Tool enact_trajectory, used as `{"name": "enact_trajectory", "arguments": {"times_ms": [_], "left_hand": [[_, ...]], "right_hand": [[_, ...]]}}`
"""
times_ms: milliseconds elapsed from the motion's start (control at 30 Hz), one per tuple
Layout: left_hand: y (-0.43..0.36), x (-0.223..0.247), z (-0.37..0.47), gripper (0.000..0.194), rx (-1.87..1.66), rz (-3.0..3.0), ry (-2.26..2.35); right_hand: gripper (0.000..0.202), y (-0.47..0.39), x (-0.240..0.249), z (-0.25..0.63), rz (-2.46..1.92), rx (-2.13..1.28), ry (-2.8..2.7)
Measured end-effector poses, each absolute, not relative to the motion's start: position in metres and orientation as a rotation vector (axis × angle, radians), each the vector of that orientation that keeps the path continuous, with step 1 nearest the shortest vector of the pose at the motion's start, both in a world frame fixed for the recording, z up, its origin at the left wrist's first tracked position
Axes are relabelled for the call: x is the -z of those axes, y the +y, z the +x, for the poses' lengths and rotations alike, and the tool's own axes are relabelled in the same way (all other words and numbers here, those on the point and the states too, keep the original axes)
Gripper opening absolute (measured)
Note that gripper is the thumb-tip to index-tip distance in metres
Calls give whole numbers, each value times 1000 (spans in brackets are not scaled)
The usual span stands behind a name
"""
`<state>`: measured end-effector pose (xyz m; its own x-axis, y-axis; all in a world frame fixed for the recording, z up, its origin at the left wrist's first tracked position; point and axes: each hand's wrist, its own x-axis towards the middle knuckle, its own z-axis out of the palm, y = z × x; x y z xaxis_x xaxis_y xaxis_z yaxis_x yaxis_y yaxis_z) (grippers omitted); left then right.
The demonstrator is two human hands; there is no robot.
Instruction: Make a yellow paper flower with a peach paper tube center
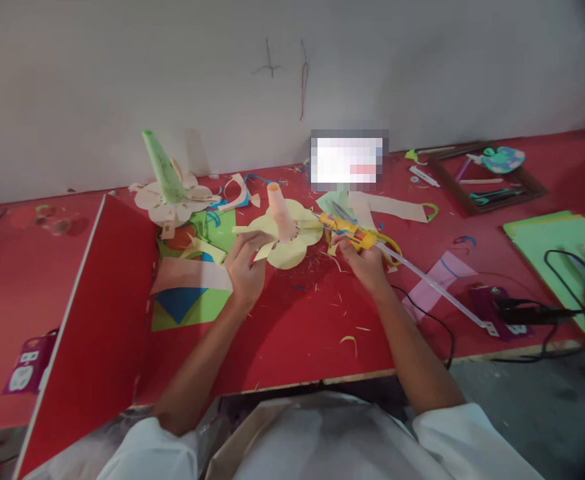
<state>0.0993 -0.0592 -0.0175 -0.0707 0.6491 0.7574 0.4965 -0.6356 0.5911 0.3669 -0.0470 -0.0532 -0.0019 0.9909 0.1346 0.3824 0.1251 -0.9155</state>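
My left hand [247,267] is closed on the left side of a paper flower [292,252] with pale yellow petals and paper strips. A peach paper cone [280,212] stands up from the flower's middle. My right hand [367,265] grips a yellow hot glue gun [347,230], whose nozzle points left at the flower's right petals. A long clear glue stick [432,287] sticks out of the gun's back. Behind and to the left stands another paper flower [147,200], cream, with a green cone [164,167].
A red divider [102,320] rises at the left. Paper scraps [192,273] lie beside my left hand. Scissors [342,211] lie behind the glue gun. A wooden frame [512,199] holding tools sits back right. Black cables [532,313] and green paper sheets [552,253] lie at the right.
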Motion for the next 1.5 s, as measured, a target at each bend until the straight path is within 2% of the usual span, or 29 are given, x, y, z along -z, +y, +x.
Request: {"name": "enact_trajectory", "arguments": {"times_ms": [200, 433, 667, 1000, 1300, 1500], "left_hand": [[-81, 47, 83, 7, -1716, 1909, 1486], [-86, 48, 86, 10, -1638, 1948, 1462], [-91, 54, 94, 13, -1447, 1934, 1458], [-99, 48, 106, 15, -1286, 1771, 1434], [-109, 50, 114, 19, -1188, 1746, 1418], [-110, 52, 116, 12, -1159, 1803, 1414]], "right_hand": [[29, -47, 50, 362, -1385, -804, -1985], [39, -48, 47, 353, -1433, -797, -2191], [34, -47, 44, 353, -1471, -715, -2337], [25, -50, 33, 362, -1594, -764, -2202], [29, -46, 39, 370, -1509, -837, -2058], [27, -48, 35, 367, -1551, -771, -2134]]}}
